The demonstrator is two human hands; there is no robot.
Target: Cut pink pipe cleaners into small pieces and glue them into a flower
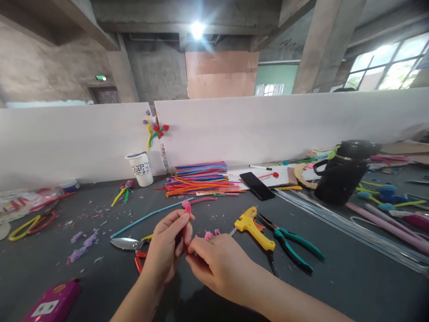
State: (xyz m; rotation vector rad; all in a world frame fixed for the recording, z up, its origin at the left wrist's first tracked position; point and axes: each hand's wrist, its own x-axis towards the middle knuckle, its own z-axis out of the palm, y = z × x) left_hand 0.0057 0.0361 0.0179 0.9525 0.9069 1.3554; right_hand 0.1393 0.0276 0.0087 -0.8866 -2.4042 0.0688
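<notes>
Between the fingers of my left hand (pixel 169 243) is a pink pipe cleaner (pixel 187 206), its curled fuzzy tip standing above the thumb. My right hand (pixel 223 259) is closed in a pinch at the lower end of the same piece, close against the left fingers. Some pink fuzzy bits (pixel 209 235) show just behind the right knuckles. Red-handled scissors (pixel 129 243) lie partly hidden behind my left wrist. To the right of my hands rest a yellow hot glue gun (pixel 254 228) and green-handled pliers (pixel 291 241).
A bundle of coloured pipe cleaners (pixel 201 179) lies ahead, beside a black phone (pixel 257 185). A white cup (pixel 140 169) stands at the back left, a black jug (pixel 345 172) at the right. Purple scraps (pixel 85 246) and a magenta case (pixel 55 302) are on the left.
</notes>
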